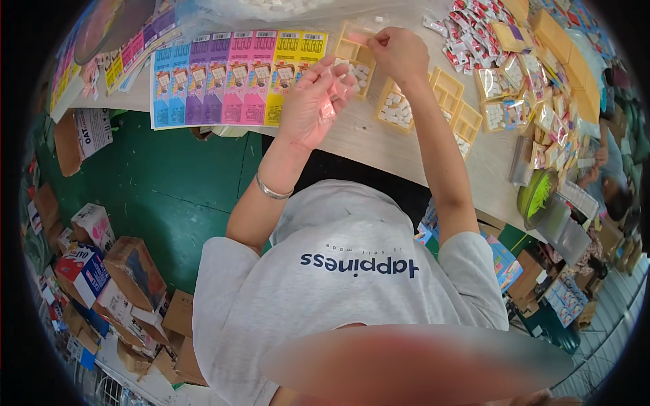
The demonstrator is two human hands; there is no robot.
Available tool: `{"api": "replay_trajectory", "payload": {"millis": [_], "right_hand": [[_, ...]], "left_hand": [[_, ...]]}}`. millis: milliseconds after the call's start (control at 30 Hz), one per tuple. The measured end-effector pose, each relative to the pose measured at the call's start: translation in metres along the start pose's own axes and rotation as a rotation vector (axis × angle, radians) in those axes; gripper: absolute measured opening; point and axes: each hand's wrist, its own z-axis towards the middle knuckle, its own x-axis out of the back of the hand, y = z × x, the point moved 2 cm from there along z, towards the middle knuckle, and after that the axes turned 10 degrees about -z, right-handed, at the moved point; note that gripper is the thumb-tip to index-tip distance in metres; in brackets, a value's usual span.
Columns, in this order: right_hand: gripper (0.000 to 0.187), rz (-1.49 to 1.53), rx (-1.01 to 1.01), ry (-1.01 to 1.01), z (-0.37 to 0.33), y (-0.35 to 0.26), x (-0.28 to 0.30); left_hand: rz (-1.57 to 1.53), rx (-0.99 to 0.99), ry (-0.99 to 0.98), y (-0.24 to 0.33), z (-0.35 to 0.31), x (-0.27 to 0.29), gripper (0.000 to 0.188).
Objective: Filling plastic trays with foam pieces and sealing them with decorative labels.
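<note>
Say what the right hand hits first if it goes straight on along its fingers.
Most likely the yellow divided tray: the right hand's fingers point left over its upper end. Depth is unclear, so they may already touch it.

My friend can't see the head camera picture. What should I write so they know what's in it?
A person at a table has small, shiny see-through pieces in a palm-up left hand, while the right hand is at the far end of a pale yellow tray partly filled with white pieces. Colourful printed sheets lie to the left.
</note>
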Motion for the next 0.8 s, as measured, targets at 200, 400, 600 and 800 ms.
{"api": "replay_trajectory", "payload": {"millis": [200, 400, 600, 800], "right_hand": [[0.028, 0.289, 0.189, 0.143, -0.043, -0.010, 0.051], [0.022, 0.349, 0.240, -0.083, -0.096, -0.011, 0.050], [0.018, 0.256, -0.034, 0.141, -0.076, 0.055, 0.066], [0.017, 0.066, 0.053, 0.019, -0.057, 0.089, 0.041]], "left_hand": [[-0.077, 0.012, -0.081, -0.007, -0.006, -0.006, 0.046], [-0.066, -0.007, -0.104, -0.033, -0.003, -0.015, 0.049], [-0.118, 0.036, -0.080, -0.038, -0.002, -0.006, 0.045], [-0.118, 0.198, -0.093, -0.056, -0.003, -0.021, 0.045]]}}
